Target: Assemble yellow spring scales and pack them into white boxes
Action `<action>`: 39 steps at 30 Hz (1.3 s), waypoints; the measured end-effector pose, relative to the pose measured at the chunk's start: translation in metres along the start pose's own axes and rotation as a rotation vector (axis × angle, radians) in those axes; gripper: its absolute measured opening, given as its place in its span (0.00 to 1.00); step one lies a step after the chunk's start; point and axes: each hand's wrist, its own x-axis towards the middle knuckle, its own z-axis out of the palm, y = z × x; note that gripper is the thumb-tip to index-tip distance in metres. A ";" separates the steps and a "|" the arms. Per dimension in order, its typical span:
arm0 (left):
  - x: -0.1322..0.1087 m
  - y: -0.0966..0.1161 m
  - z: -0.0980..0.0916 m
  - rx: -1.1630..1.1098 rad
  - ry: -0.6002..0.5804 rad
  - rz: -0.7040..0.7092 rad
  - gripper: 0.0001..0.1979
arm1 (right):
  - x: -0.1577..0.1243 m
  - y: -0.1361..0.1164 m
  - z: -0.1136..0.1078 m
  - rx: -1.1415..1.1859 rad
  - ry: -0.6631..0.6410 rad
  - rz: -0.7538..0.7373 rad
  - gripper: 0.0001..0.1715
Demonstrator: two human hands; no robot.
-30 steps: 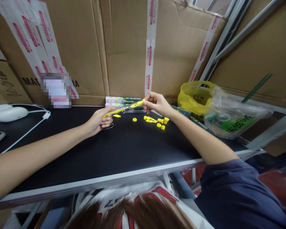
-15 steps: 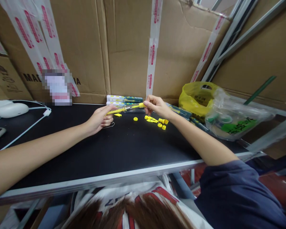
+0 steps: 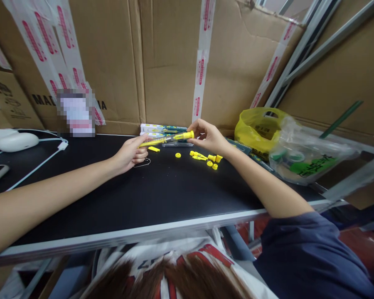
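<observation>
My left hand (image 3: 133,153) is closed around the near end of a slim yellow pen-like tube (image 3: 170,140) with a clear section and a wider yellow cap at its right end. It is held above the black tabletop, tilted slightly up to the right. At the cap end is my right hand (image 3: 208,136), thumb and forefinger apart around it; whether they touch it I cannot tell. Below lie several small yellow parts (image 3: 211,158), a single yellow ring-shaped piece (image 3: 178,155) and a short yellow stick (image 3: 153,149). A thin bent wire (image 3: 145,163) rests under my left hand.
Slim printed boxes (image 3: 152,127) and a clear tube (image 3: 177,145) lie at the back against a large cardboard box (image 3: 168,62). To the right are a yellow plastic bag (image 3: 255,128) and a clear bag (image 3: 305,162). A white cable (image 3: 37,170) runs along the left.
My right thumb and forefinger have parted from their pinch on the yellow end, and its wide cap shows now. My left hand keeps its hold on the tube.
</observation>
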 end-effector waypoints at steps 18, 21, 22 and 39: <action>-0.004 0.000 0.004 0.067 0.008 0.051 0.15 | -0.001 -0.002 -0.004 0.191 -0.158 0.226 0.26; -0.004 -0.001 0.004 0.084 0.010 0.062 0.16 | -0.001 -0.003 -0.001 0.216 -0.182 0.276 0.31; -0.004 -0.001 0.004 0.087 0.011 0.066 0.16 | 0.000 -0.003 0.000 0.231 -0.179 0.296 0.32; -0.005 0.001 0.005 0.095 0.044 0.053 0.15 | -0.002 0.001 -0.004 0.240 -0.167 0.156 0.19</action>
